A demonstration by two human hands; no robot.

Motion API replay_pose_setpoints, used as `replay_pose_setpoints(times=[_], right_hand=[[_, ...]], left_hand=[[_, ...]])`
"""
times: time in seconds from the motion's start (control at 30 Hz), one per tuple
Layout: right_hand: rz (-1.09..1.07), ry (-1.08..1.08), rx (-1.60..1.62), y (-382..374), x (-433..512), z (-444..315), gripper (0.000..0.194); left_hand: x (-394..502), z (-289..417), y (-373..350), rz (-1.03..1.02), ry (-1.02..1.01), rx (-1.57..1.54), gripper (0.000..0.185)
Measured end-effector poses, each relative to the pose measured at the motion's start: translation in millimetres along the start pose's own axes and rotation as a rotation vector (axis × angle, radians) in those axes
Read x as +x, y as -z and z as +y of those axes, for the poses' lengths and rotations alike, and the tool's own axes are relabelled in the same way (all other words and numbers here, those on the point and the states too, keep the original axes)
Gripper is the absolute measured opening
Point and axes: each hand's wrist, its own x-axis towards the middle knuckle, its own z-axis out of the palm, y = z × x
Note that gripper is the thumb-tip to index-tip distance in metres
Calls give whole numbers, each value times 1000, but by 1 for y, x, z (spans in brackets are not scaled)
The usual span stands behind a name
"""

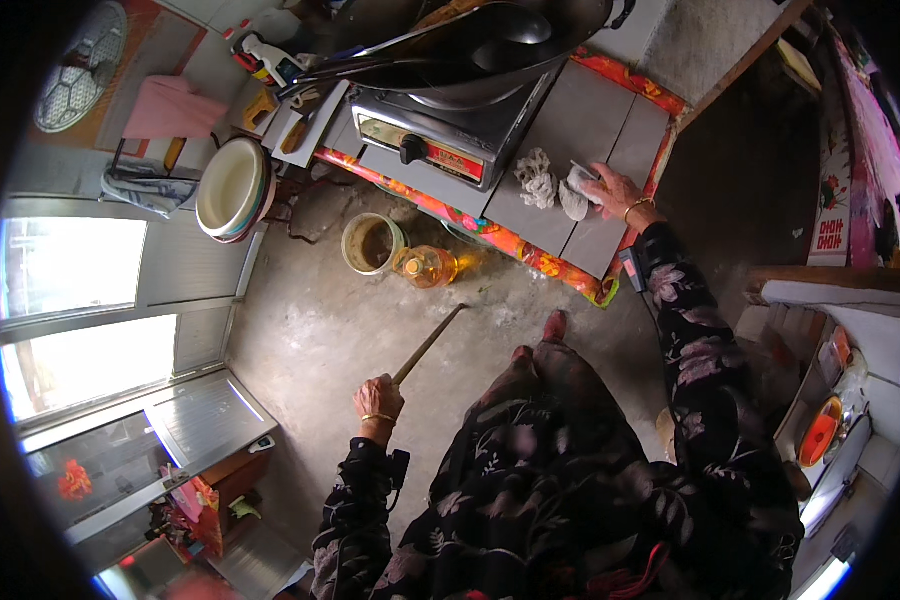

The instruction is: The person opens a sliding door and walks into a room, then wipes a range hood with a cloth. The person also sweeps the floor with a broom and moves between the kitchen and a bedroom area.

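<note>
My left hand (378, 397) is closed around the upper end of a wooden stick (426, 346), whose far tip points at the concrete floor. Over the tiled counter (600, 97), the fingers of my right hand (616, 192) grip a whitish, cloth-like item (581, 178); its exact kind is unclear. Just left of it lie a flattish grey-white piece (572, 201) and a crumpled, stringy grey-white rag (537, 178). A gas stove (427, 139) with a black knob stands beyond them, bearing a large wok (480, 56) with a metal ladle (521, 24) in it.
On the floor (307, 322) below the counter stand a bucket (373, 244) and a bottle of yellow oil (427, 266). Stacked basins (230, 187) are at the left. A knife (298, 135) lies beside the stove. A brick-edged cooking area (787, 337) is at the right.
</note>
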Motion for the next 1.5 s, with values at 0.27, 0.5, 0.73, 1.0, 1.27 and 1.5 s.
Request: replay_pose_setpoints(times=[0.27,0.5,0.73,1.0,1.27,1.5], right_hand=[[436,334,-285,34,41,5,41],[533,410,-434,53,69,11,26],[596,419,-478,52,84,25,24],[399,509,-308,6,4,-10,39],[279,633,-702,-28,-38,-17,65],[431,731,-682,-47,-47,-13,35]], left_hand=[[17,15,10,30,22,-14,13],[12,19,9,-5,24,5,15],[10,19,6,39,20,25,16],[14,24,11,17,15,-9,16],[25,32,14,-22,-7,44,19],[37,41,25,-61,5,72,18]])
